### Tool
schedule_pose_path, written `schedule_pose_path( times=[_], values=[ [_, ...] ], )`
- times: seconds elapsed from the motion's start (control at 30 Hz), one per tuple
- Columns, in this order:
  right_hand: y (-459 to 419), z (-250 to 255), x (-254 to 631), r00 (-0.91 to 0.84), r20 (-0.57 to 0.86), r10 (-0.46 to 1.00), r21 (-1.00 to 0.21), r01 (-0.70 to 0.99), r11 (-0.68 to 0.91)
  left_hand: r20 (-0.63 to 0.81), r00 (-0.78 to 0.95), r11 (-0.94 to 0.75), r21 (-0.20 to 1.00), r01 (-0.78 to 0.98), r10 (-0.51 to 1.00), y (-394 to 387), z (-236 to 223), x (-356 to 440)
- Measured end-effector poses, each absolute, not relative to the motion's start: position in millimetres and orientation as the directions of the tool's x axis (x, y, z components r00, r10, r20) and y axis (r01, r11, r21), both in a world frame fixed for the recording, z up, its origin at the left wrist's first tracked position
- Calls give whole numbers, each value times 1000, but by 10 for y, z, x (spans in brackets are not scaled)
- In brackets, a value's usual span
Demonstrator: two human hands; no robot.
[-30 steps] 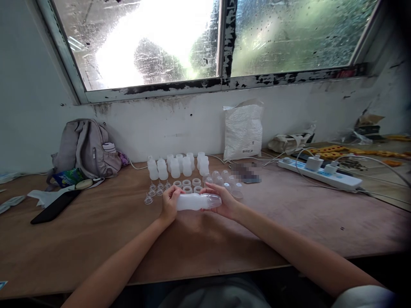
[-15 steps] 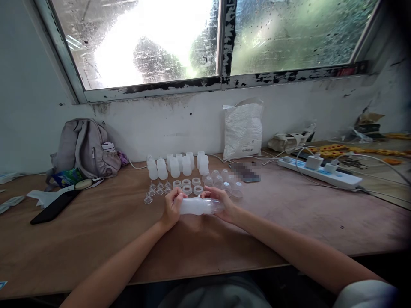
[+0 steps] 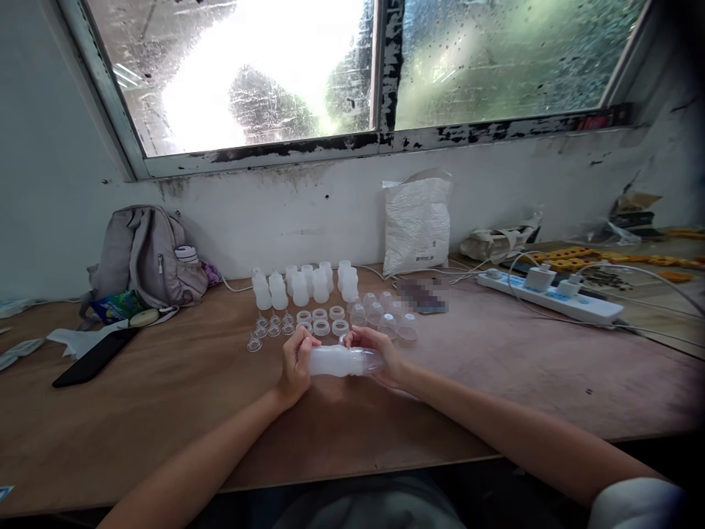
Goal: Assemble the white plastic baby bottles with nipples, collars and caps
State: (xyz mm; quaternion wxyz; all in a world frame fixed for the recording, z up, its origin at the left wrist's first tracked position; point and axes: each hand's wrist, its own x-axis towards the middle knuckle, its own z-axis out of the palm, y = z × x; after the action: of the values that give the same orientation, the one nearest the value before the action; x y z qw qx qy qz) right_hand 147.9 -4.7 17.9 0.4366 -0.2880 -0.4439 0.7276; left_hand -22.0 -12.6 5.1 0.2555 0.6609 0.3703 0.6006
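I hold a milky white plastic bottle [image 3: 337, 361] sideways over the wooden table [image 3: 165, 411]. My left hand [image 3: 296, 361] is wrapped round its base end. My right hand [image 3: 377, 353] grips the clear cap end. Behind my hands stand several white bottles [image 3: 302, 286] in a row. In front of them lie white rings [image 3: 321, 321], small clear teats [image 3: 272, 326] and clear domed caps [image 3: 385, 314].
A grey backpack [image 3: 146, 257] leans on the wall at the left, with a black phone [image 3: 95, 356] and papers before it. A white plastic bag [image 3: 417, 222] stands at the back. A power strip [image 3: 551, 297] with cables lies at the right.
Both hands have dropped slightly toward me with the bottle still held sideways. The grip on each end looks unchanged.
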Motion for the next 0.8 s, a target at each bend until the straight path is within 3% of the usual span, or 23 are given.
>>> schedule_pose_path(
  times=[0.37,0.67,0.8],
  values=[
    [-94,155,1433,-306,110,946,-959,-283,19,630,35,-625,761,175,776,-215,51,-236],
    [-189,208,1458,-475,122,871,-967,-255,-4,742,90,-747,657,99,665,-157,-60,-282],
    [-169,224,1439,-490,87,868,-968,-249,-43,707,76,-711,698,84,703,-146,-30,-282]
  ],
)
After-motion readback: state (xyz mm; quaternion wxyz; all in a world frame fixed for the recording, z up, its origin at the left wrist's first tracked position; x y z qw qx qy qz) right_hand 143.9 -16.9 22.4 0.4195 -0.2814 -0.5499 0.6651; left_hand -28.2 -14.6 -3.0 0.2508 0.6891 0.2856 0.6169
